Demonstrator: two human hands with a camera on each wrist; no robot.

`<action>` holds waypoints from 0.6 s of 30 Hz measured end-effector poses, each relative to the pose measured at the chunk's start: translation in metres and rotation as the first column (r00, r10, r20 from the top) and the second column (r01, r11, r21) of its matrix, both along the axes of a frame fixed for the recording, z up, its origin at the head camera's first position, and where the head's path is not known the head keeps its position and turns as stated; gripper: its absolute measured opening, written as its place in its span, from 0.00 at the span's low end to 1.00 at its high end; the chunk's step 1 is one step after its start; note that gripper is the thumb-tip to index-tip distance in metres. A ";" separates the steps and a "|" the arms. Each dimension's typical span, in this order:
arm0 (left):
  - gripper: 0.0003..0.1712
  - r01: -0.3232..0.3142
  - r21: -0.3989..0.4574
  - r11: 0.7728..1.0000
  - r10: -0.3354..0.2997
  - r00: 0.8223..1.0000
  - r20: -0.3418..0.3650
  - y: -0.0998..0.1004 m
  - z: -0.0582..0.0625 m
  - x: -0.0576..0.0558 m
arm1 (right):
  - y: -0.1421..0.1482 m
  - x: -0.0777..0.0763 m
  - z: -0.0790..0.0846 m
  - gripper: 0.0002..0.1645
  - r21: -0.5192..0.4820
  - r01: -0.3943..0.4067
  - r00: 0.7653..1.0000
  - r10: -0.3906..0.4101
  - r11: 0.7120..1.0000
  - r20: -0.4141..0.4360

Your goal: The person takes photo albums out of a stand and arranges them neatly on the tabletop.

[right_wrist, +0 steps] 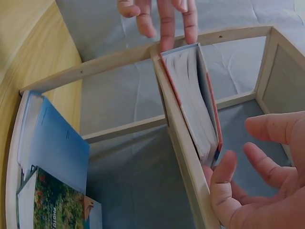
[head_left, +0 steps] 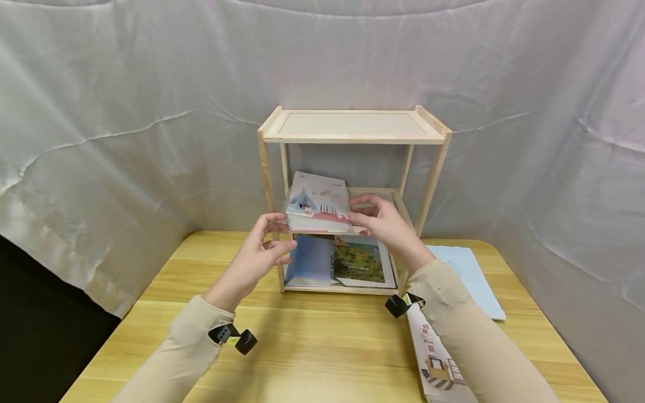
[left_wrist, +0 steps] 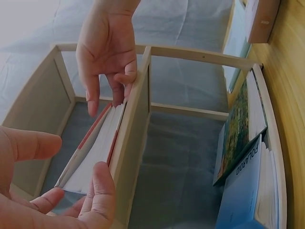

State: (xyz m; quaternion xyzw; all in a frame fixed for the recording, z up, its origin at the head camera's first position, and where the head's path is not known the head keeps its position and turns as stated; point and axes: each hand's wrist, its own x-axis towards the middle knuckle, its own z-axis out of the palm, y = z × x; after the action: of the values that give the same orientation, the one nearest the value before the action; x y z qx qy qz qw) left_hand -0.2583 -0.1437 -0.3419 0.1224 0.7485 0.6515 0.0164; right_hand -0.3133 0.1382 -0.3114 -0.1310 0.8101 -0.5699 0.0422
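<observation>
White hardcover book with pink-and-blue cover art sits left of centre on middle shelf of pale wooden rack, at front edge. Left hand: fingers apart, touching left end. Right hand: fingers apart, touching right end. Gap above to top board.

A white book with a tent illustration is laid cover-up on the middle shelf. Its cover is slightly parted.
</observation>
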 end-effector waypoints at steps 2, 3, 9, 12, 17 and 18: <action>0.36 -0.005 0.000 1.000 0.005 1.000 0.002 0.000 0.001 0.001 | 0.000 -0.001 0.000 0.30 0.043 0.006 1.000 -0.006 0.999 -0.015; 0.35 -0.010 0.000 1.000 0.010 1.000 0.007 0.000 0.002 0.002 | 0.000 -0.001 0.000 0.30 0.072 0.010 1.000 -0.008 0.997 -0.024; 0.38 -0.024 0.025 0.999 0.023 0.998 0.054 0.003 0.004 -0.002 | 0.000 -0.007 0.006 0.29 0.228 -0.004 0.999 0.016 0.974 -0.052; 0.42 -0.019 0.036 0.999 0.016 0.997 0.072 0.003 0.004 -0.004 | 0.000 -0.011 0.009 0.28 0.268 -0.013 0.998 0.030 0.963 -0.059; 0.42 -0.013 0.040 0.999 0.010 0.997 0.073 0.004 0.003 -0.006 | -0.004 -0.021 0.014 0.30 0.260 -0.007 0.998 0.022 0.965 -0.052; 0.42 -0.013 0.039 0.999 0.010 0.997 0.072 0.004 0.003 -0.007 | -0.004 -0.022 0.014 0.30 0.243 -0.010 0.999 0.020 0.970 -0.040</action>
State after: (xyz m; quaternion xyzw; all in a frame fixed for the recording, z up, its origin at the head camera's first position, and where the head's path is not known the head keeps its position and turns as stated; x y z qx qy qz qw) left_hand -0.2649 -0.1395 -0.3387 0.0950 0.7353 0.6700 0.0369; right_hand -0.3357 0.1338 -0.2971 -0.1431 0.8733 -0.4634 0.0451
